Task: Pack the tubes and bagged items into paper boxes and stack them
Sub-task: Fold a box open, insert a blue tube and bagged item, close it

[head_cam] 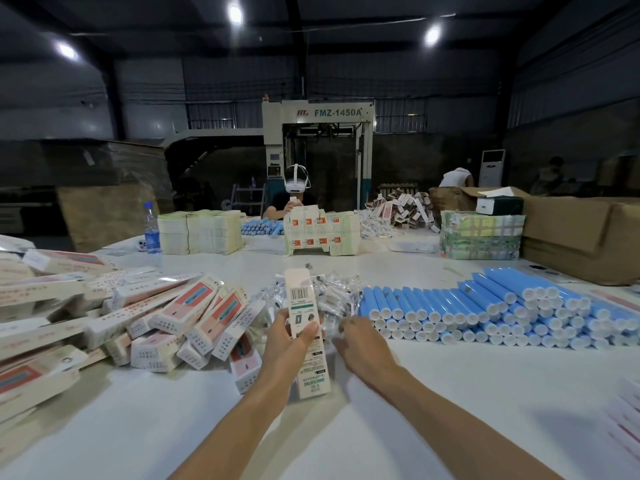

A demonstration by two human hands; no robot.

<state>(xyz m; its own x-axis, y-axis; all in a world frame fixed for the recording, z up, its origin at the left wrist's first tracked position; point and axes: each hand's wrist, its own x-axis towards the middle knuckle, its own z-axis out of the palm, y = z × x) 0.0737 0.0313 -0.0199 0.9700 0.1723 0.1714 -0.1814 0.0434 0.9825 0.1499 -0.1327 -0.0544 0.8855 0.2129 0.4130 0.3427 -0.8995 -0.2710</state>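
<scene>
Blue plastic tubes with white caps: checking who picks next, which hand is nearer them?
Right. The right hand is at the clear bagged items beside the blue plastic tubes; the left hand grips a narrow white paper box farther left.

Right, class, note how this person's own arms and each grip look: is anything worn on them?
Each grip is a bare hand: the left grip and the right grip wear no gloves, and no rings show. The left forearm and the right forearm are uncovered down to the frame's edge, with no sleeve, watch or wristband in view.
</scene>
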